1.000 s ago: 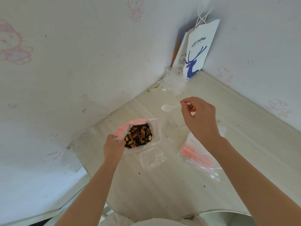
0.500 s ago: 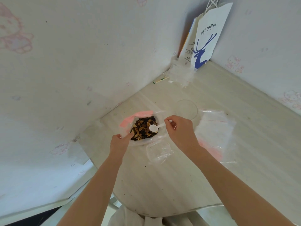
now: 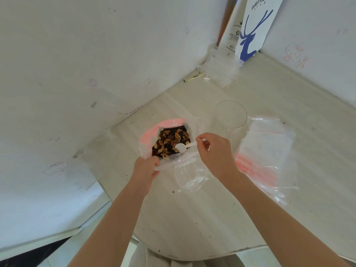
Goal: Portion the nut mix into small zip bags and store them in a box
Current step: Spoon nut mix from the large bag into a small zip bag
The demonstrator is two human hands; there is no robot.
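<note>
The left hand (image 3: 145, 168) grips the near rim of the open bag (image 3: 149, 135) on the surface (image 3: 192, 218). The right hand (image 3: 213, 153) pinches a white spoon (image 3: 182, 147), handle running three to nine o'clock, bowl on the nut mix (image 3: 170, 140). An empty small bag (image 3: 192, 175) lies at five o'clock of it.

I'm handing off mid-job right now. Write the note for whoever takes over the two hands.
Hands: the left hand grips the near rim of the open nut-mix bag. The right hand pinches the white spoon by its handle, with the empty-looking bowl over the nut mix.
Things: flat zip bags lie to the right on the table, and a clear container stands beyond the right hand.
Done: no bag is visibly filled.
Left: scoop, fill, seal, and box every portion.
</note>
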